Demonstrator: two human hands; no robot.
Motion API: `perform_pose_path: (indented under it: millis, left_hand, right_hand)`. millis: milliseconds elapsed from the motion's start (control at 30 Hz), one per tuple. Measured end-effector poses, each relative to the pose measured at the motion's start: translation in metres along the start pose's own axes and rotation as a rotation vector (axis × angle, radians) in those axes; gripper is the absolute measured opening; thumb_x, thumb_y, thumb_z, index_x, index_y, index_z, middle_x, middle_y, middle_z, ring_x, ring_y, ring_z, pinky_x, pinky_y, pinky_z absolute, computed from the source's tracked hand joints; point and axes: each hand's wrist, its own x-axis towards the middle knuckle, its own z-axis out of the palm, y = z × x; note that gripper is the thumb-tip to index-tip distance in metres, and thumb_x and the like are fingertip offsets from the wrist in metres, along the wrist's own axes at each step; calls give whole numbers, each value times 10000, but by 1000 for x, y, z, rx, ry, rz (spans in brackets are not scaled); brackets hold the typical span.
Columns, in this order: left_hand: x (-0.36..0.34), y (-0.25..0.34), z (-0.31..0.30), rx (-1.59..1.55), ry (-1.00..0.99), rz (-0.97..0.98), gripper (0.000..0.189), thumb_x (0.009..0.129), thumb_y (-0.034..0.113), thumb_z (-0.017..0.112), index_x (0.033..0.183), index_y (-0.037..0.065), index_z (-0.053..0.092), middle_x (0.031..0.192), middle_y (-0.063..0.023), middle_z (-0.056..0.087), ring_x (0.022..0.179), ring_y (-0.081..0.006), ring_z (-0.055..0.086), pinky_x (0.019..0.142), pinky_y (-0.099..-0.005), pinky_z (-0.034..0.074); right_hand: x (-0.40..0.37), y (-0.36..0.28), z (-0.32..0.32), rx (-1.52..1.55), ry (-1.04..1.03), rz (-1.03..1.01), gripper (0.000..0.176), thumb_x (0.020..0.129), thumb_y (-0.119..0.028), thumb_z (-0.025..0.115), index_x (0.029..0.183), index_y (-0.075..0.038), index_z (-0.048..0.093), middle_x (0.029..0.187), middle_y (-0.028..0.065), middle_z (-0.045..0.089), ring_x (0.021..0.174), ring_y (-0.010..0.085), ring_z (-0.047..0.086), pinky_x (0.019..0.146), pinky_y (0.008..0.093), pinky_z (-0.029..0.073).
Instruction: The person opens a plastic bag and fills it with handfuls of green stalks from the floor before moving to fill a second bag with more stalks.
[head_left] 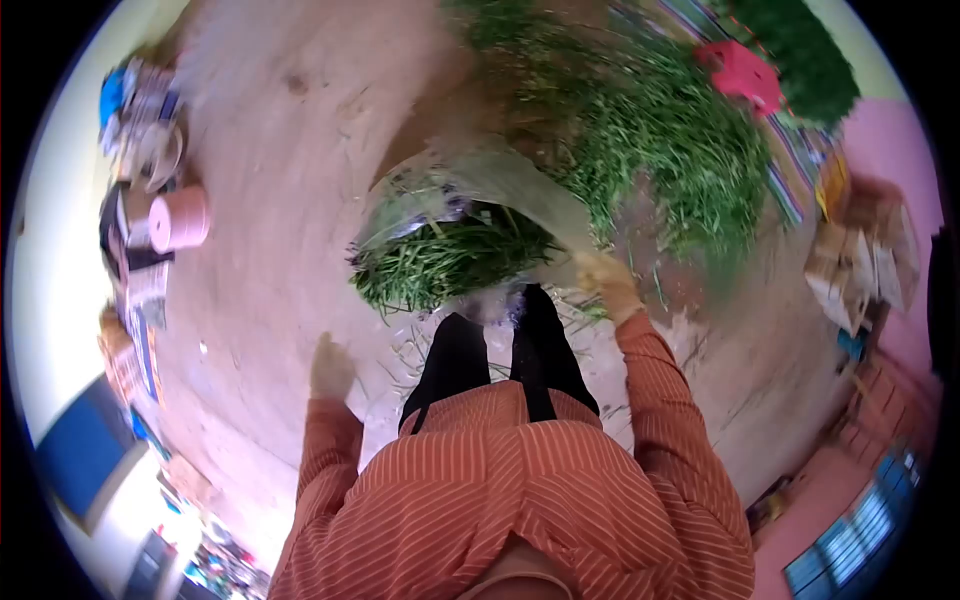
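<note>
In front of my legs lies a bunch of cut green stems with dark purplish tips at its left end, partly covered by a clear plastic sheet. My right hand is closed on the right end of the sheet, which stretches in an arc over the bunch. My left hand is held to the left of my knees, apart from the bunch. Motion smears its fingers, and I see nothing plainly in it.
A large heap of loose green stems spreads at the upper right beside a striped mat. A red plastic stool stands there. Cardboard boxes sit at the right wall. A pink spool-like cylinder is on the left.
</note>
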Motion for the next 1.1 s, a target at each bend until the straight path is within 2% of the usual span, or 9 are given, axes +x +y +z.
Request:
perform_pose_path:
  millis: [33,100,133,200,333,400,500,600,1100]
  left_hand:
    - [-18,1,34,127,-65,-43,315,887,320,545,636,151,457,475,48,308,414,-128,293,490,-287,343]
    - [-39,12,84,289,-206,-76,309,891,319,542,643,156,454,485,56,316,405,-114,286,456,-268,324]
    - [-41,21,96,192,-199,-47,302,902,313,524,651,159,453,493,60,313,395,-99,269,437,-258,307]
    - [-59,47,105,161,-196,-43,289,925,299,481,671,162,460,508,63,306,376,-77,238,404,-240,273]
    - [-134,86,126,284,-366,5,303,959,289,403,701,151,482,488,71,263,360,-60,211,379,-224,238]
    - [-155,87,141,253,-787,63,289,959,286,395,871,74,570,477,80,261,358,-39,208,381,-204,226]
    - [-188,87,211,300,-724,29,334,955,299,411,727,93,542,440,79,206,357,-41,204,378,-208,206]
    - [-215,29,251,441,-729,-179,287,930,313,464,818,73,576,444,83,230,352,-40,214,364,-209,204]
    - [-497,-378,467,1253,-1182,-225,314,896,272,524,942,-36,569,480,93,250,396,-28,250,389,-203,213]
  right_hand:
    - [-15,-9,11,-264,-52,47,144,880,-195,474,851,-101,578,616,9,503,577,146,545,477,318,414]
    - [-19,20,53,6,-32,-98,350,870,-374,487,820,-49,606,662,58,586,549,151,547,504,307,428]
    - [-8,38,63,-474,105,-636,414,866,-408,470,811,-22,608,696,96,606,609,203,568,562,350,432]
    - [-59,-11,63,-40,188,-90,464,827,-470,483,711,-42,621,710,127,604,719,263,587,668,341,421]
    - [-146,-23,36,163,319,-89,466,807,-477,512,705,-34,615,623,86,554,675,188,536,624,288,397]
    - [-173,-1,11,328,404,-45,445,806,-461,526,711,-36,615,608,71,537,636,177,525,582,284,392]
    - [-214,28,-21,524,540,-73,443,819,-446,562,685,-25,593,581,14,522,486,111,473,492,243,389]
    - [-262,82,-49,501,556,38,402,831,-424,536,917,-39,613,710,31,571,562,124,498,512,259,410]
    - [-550,397,-208,1245,1425,-2,322,802,-341,622,851,-23,633,750,16,582,584,85,493,534,227,426]
